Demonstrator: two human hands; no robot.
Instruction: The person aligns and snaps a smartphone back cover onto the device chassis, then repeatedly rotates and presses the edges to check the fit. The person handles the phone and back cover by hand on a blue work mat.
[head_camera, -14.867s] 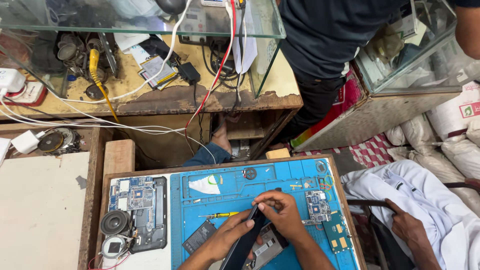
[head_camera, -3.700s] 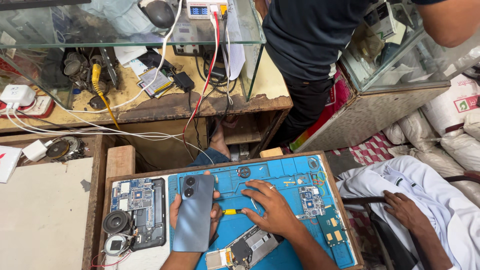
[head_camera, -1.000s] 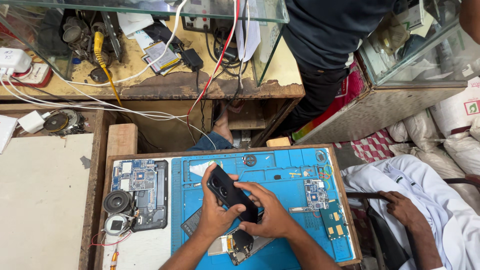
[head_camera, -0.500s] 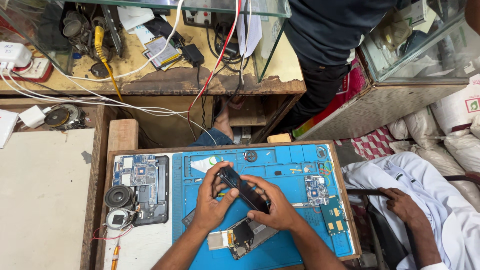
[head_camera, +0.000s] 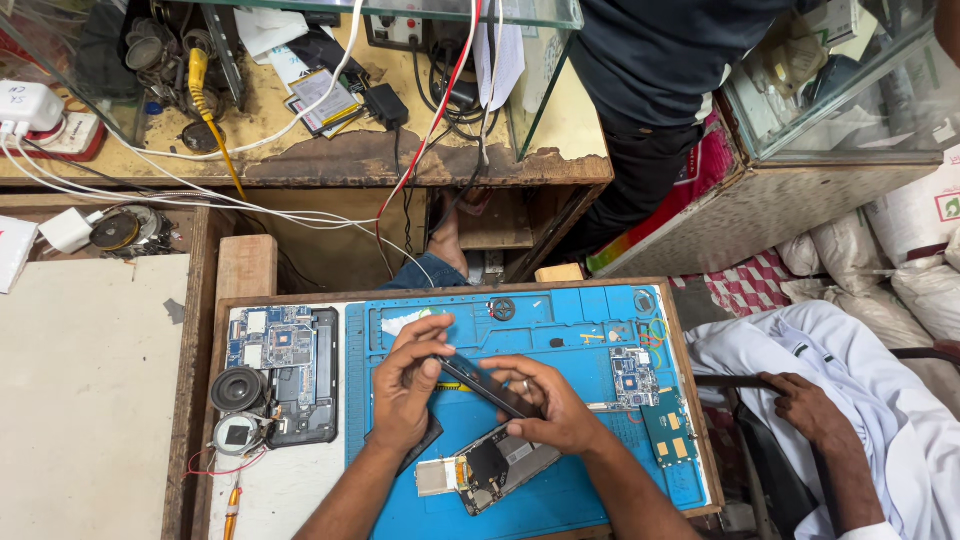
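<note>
- A dark phone (head_camera: 487, 385) is held edge-up and tilted over the middle of the blue repair mat (head_camera: 590, 490); both hands grasp it
- The left hand (head_camera: 408, 385) pinches its upper end; the right hand (head_camera: 548, 402) clasps its lower end
- An opened phone body (head_camera: 490, 468) lies on the mat just below the hands
- A small circuit board (head_camera: 633, 376) lies to the right; a stripped device with speakers (head_camera: 283, 375) rests left of the mat
</note>
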